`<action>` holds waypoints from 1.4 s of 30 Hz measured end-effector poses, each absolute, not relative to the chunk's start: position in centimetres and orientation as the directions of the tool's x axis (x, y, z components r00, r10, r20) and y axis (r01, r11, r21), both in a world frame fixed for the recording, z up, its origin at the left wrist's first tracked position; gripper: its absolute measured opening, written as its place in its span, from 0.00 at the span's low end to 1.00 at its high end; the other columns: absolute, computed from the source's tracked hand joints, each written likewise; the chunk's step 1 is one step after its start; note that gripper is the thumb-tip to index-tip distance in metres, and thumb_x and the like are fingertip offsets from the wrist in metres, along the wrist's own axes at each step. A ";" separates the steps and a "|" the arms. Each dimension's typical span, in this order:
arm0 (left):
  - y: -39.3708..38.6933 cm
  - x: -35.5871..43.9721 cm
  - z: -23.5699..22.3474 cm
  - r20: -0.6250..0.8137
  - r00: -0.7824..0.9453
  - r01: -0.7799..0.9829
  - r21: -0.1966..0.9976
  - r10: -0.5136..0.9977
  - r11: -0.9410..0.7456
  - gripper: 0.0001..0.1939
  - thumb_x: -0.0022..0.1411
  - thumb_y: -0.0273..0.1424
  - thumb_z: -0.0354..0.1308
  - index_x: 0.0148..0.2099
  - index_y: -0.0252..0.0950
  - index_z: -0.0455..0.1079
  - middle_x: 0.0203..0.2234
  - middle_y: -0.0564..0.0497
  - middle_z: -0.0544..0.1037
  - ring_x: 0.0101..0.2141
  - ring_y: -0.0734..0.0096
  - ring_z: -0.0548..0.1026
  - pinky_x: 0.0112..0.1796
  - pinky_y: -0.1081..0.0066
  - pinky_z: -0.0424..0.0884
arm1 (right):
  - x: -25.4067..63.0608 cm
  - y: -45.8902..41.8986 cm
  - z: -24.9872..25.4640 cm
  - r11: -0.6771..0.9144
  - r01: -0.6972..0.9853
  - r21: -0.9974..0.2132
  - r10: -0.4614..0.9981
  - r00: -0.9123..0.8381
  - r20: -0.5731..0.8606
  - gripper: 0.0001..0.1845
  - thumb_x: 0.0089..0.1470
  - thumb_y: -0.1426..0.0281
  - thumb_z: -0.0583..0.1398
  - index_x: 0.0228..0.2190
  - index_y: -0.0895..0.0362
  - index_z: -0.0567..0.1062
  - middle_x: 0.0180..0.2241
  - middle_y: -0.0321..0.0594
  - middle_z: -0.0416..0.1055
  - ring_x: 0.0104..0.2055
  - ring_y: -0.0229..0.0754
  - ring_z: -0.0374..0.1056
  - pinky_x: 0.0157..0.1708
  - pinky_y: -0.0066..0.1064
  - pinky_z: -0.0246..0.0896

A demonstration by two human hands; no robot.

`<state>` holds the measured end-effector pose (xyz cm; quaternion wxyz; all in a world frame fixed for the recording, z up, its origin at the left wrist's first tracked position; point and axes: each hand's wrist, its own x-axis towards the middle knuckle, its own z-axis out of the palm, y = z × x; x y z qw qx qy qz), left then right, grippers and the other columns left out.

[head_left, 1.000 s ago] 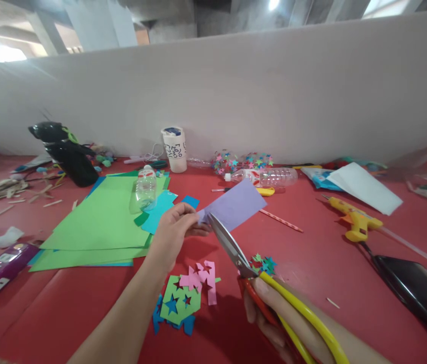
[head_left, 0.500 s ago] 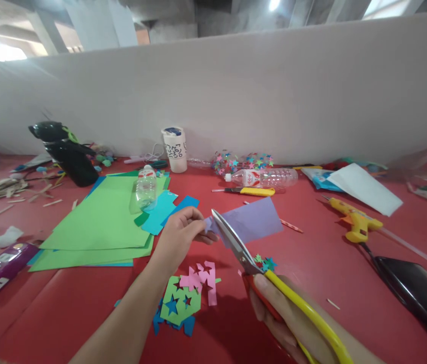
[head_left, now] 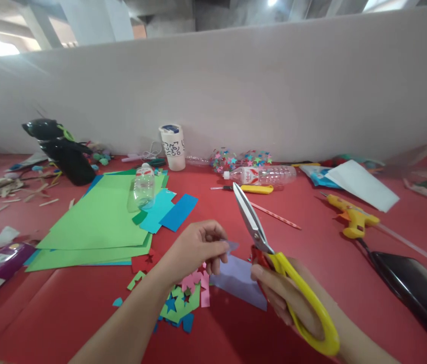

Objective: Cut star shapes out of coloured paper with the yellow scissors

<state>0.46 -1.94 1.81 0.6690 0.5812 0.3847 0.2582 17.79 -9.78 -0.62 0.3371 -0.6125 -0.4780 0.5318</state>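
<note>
Purple paper [head_left: 238, 283], a plain strip, is showing between five and six o'clock from the view's centre, low between the hands; whether it is resting flat on the red bench [head_left: 39, 328] I cannot tell. At six o'clock, the left hand [head_left: 203, 250] is pinching a small purple scrap [head_left: 232, 246], its grip nearly closed. Toward five, the right hand's [head_left: 279, 290] grip is wrapping around the yellow-and-red-handled scissors [head_left: 282, 263], whose blades are pointing toward eleven, almost together. Just beside the strip, toward six, a pink offcut [head_left: 205, 294] is lying near a green offcut [head_left: 177, 314].
</note>
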 end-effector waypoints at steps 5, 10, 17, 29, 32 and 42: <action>-2.0 0.8 1.0 -0.211 0.614 0.110 0.977 0.761 0.181 0.07 0.49 0.32 0.60 0.27 0.34 0.65 0.17 0.57 0.71 0.13 0.82 0.66 0.14 0.81 0.57 | 17.3 -9.2 0.7 -0.247 0.268 -0.931 0.966 -0.003 -0.257 0.22 0.44 0.50 0.57 0.15 0.53 0.59 0.04 0.23 0.52 0.07 0.29 0.48 0.12 0.23 0.47; -2.1 0.9 1.3 -0.194 0.616 0.115 0.981 0.764 0.156 0.04 0.48 0.29 0.59 0.26 0.34 0.67 0.16 0.56 0.71 0.13 0.83 0.64 0.14 0.80 0.56 | 17.0 -8.7 1.7 -0.220 0.302 -0.927 0.974 0.018 -0.226 0.21 0.47 0.56 0.58 0.14 0.53 0.57 0.04 0.23 0.53 0.07 0.28 0.50 0.11 0.21 0.47; -1.4 0.9 1.4 -0.099 0.540 0.019 0.994 0.836 0.106 0.05 0.46 0.29 0.58 0.26 0.33 0.67 0.14 0.58 0.68 0.13 0.81 0.62 0.17 0.77 0.56 | 16.1 -6.4 2.6 -0.244 0.384 -0.890 0.970 0.079 -0.232 0.17 0.58 0.64 0.58 0.21 0.59 0.68 0.12 0.25 0.61 0.11 0.29 0.56 0.13 0.22 0.53; -0.8 -0.1 6.7 0.034 0.523 0.045 0.997 0.851 -0.067 0.04 0.46 0.28 0.57 0.23 0.32 0.67 0.13 0.58 0.66 0.15 0.82 0.60 0.18 0.77 0.54 | 14.7 -5.1 6.4 -0.169 0.306 -0.937 0.986 0.045 -0.163 0.14 0.60 0.67 0.58 0.47 0.58 0.69 0.46 0.43 0.70 0.41 0.44 0.71 0.38 0.41 0.69; -0.2 -0.2 9.1 0.078 0.533 0.037 0.993 0.843 -0.115 0.04 0.47 0.29 0.57 0.27 0.32 0.69 0.16 0.57 0.69 0.15 0.81 0.62 0.18 0.77 0.55 | 14.8 -5.2 8.4 -0.062 0.277 -0.959 0.998 0.033 -0.055 0.10 0.60 0.67 0.57 0.38 0.61 0.72 0.32 0.35 0.72 0.26 0.35 0.69 0.25 0.28 0.68; 1.0 1.7 10.6 0.038 0.660 0.087 0.988 0.751 -0.127 0.07 0.51 0.29 0.55 0.23 0.34 0.68 0.16 0.55 0.70 0.15 0.79 0.66 0.18 0.77 0.59 | 16.4 -4.5 9.7 0.098 0.155 -0.983 0.987 0.110 0.116 0.09 0.44 0.68 0.56 0.16 0.54 0.63 0.05 0.22 0.52 0.07 0.29 0.49 0.08 0.20 0.44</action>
